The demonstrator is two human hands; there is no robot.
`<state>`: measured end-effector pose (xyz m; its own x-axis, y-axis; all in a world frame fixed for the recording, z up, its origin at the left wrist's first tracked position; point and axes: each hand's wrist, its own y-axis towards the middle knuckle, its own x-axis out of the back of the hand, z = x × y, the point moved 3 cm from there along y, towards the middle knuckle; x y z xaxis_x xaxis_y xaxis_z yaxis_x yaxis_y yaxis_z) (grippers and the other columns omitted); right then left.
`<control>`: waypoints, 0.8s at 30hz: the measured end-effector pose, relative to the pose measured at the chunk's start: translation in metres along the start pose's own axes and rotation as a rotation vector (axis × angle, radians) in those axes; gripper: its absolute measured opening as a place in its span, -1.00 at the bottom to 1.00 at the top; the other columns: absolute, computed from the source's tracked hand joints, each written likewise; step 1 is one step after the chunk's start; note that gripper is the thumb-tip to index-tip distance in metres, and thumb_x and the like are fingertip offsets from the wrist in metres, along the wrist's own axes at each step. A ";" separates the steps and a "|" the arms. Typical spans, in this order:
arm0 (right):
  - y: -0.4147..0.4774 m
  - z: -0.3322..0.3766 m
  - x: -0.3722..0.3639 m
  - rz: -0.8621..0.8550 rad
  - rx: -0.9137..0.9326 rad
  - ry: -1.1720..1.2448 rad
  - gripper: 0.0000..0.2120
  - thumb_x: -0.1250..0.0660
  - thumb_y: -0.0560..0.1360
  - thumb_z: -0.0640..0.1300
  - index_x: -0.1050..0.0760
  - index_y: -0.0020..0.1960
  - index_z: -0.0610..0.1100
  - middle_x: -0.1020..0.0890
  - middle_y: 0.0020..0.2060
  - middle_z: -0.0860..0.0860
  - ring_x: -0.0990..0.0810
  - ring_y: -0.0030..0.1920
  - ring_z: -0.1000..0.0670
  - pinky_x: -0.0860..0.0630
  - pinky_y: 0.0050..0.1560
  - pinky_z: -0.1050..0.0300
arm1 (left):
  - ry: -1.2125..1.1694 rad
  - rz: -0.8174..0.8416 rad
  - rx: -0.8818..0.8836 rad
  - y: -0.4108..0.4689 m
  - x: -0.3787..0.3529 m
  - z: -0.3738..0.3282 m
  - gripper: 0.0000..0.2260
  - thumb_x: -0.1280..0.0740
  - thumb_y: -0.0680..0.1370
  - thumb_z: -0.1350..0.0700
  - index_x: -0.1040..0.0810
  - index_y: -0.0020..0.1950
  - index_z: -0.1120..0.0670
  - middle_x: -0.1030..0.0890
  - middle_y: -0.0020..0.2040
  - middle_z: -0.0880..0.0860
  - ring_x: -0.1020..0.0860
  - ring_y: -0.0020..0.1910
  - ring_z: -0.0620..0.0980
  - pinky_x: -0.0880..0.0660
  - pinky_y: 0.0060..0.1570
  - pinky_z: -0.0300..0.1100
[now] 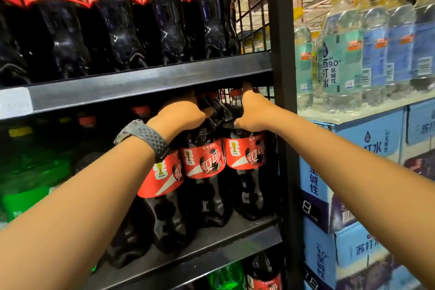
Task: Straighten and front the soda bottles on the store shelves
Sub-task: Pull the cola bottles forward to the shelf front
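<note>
Three large cola bottles with red labels stand at the right end of the middle shelf [211, 242]. My left hand [179, 113], with a grey watch on its wrist, grips the neck of the middle cola bottle [203, 165]. My right hand [255, 113] grips the neck of the rightmost cola bottle [244, 153], just under its red cap. The left cola bottle [162, 179] leans slightly and sits nearest the shelf's front edge. A row of big cola bottles [117, 19] fills the upper shelf [150, 82].
Green soda bottles [30, 186] stand in the dim left part of the middle shelf. A black upright post [282, 77] and wire mesh close the shelf's right end. Beyond it, soda-water bottles [341, 54] sit on stacked blue cartons [367, 143]. More bottles show on the shelf below.
</note>
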<state>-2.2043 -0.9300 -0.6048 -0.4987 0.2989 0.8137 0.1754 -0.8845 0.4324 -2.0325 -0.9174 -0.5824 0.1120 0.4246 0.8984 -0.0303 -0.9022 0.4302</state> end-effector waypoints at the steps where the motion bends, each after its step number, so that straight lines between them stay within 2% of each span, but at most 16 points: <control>1: 0.001 0.001 0.000 0.018 0.003 -0.004 -0.70 -0.42 0.44 -0.13 -0.29 -0.14 -0.18 -0.39 -0.36 -0.03 -0.37 -0.42 0.04 -0.29 -0.49 0.18 | -0.041 0.022 0.000 0.002 -0.002 -0.001 -0.32 -0.26 0.52 -0.25 -0.24 0.49 0.13 -0.42 0.39 0.13 -0.43 0.30 0.15 -0.39 0.25 -0.04; 3: 0.002 0.001 0.000 0.040 0.018 -0.064 -0.72 -0.41 0.45 -0.08 -0.34 -0.15 -0.19 -0.42 -0.36 -0.05 -0.38 -0.42 0.03 -0.30 -0.48 0.18 | -0.140 0.052 -0.013 0.003 -0.004 -0.003 -0.34 -0.39 0.47 -0.16 -0.30 0.46 0.13 -0.42 0.38 0.13 -0.43 0.30 0.15 -0.39 0.23 -0.09; 6: 0.002 0.001 -0.003 0.017 0.039 -0.127 -0.71 -0.41 0.46 -0.04 -0.36 -0.08 -0.19 -0.45 -0.31 -0.04 -0.41 -0.37 0.02 -0.34 -0.46 0.17 | -0.169 0.081 0.004 0.007 -0.007 0.002 -0.31 -0.48 0.41 -0.09 -0.32 0.44 0.14 -0.43 0.37 0.13 -0.44 0.29 0.15 -0.40 0.27 -0.01; 9: 0.003 0.000 -0.004 -0.038 0.044 -0.145 -0.69 -0.43 0.45 0.00 -0.36 -0.16 -0.17 -0.45 -0.32 -0.03 -0.43 -0.36 0.01 -0.31 -0.47 0.16 | -0.223 0.075 0.039 0.011 -0.008 0.010 -0.26 -0.52 0.37 -0.10 -0.33 0.44 0.11 -0.43 0.37 0.11 -0.42 0.31 0.14 -0.39 0.29 0.01; 11: 0.003 0.000 -0.007 -0.082 0.042 -0.139 -0.66 -0.44 0.44 0.01 -0.31 -0.25 -0.13 -0.46 -0.33 -0.04 -0.44 -0.36 0.00 -0.27 -0.48 0.16 | -0.279 0.046 0.015 0.013 -0.007 0.013 -0.19 -0.55 0.33 -0.07 -0.26 0.47 0.08 -0.39 0.40 0.09 -0.39 0.34 0.13 -0.37 0.31 0.00; 15: 0.001 0.003 -0.013 -0.161 0.034 -0.153 -0.63 -0.45 0.43 0.02 -0.29 -0.30 -0.11 -0.45 -0.37 -0.03 -0.45 -0.38 -0.03 -0.24 -0.50 0.17 | -0.255 0.031 -0.021 0.013 -0.007 0.016 -0.13 -0.54 0.34 -0.10 -0.18 0.51 0.07 -0.34 0.44 0.08 -0.36 0.37 0.12 -0.36 0.31 0.00; 18: 0.000 0.005 -0.015 -0.175 0.023 -0.166 -0.62 -0.44 0.43 0.02 -0.28 -0.31 -0.10 -0.41 -0.37 -0.02 -0.52 -0.22 -0.13 -0.37 -0.37 0.10 | -0.212 0.038 -0.023 0.013 -0.007 0.019 -0.11 -0.51 0.35 -0.16 -0.13 0.53 0.07 -0.30 0.47 0.09 -0.35 0.38 0.13 -0.36 0.31 0.00; 20: -0.001 0.005 -0.017 -0.177 0.009 -0.174 -0.60 -0.43 0.43 0.05 -0.26 -0.32 -0.09 -0.38 -0.37 -0.01 -0.48 -0.16 -0.15 -0.38 -0.28 0.04 | -0.187 0.048 -0.016 0.013 -0.007 0.019 -0.10 -0.49 0.36 -0.18 -0.10 0.54 0.07 -0.29 0.48 0.09 -0.34 0.39 0.14 -0.36 0.31 0.00; 24: -0.001 0.004 -0.019 -0.218 -0.008 -0.181 -0.59 -0.44 0.43 0.04 -0.25 -0.33 -0.08 -0.40 -0.39 -0.01 -0.45 -0.32 -0.07 -0.28 -0.43 0.13 | -0.143 0.051 -0.029 0.008 -0.007 0.016 -0.14 -0.44 0.40 -0.21 -0.11 0.53 0.10 -0.36 0.44 0.11 -0.40 0.33 0.14 -0.39 0.26 -0.03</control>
<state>-2.1914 -0.9329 -0.6187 -0.3638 0.5409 0.7583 0.0739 -0.7948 0.6023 -2.0172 -0.9292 -0.5864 0.2502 0.3615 0.8982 -0.0678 -0.9189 0.3887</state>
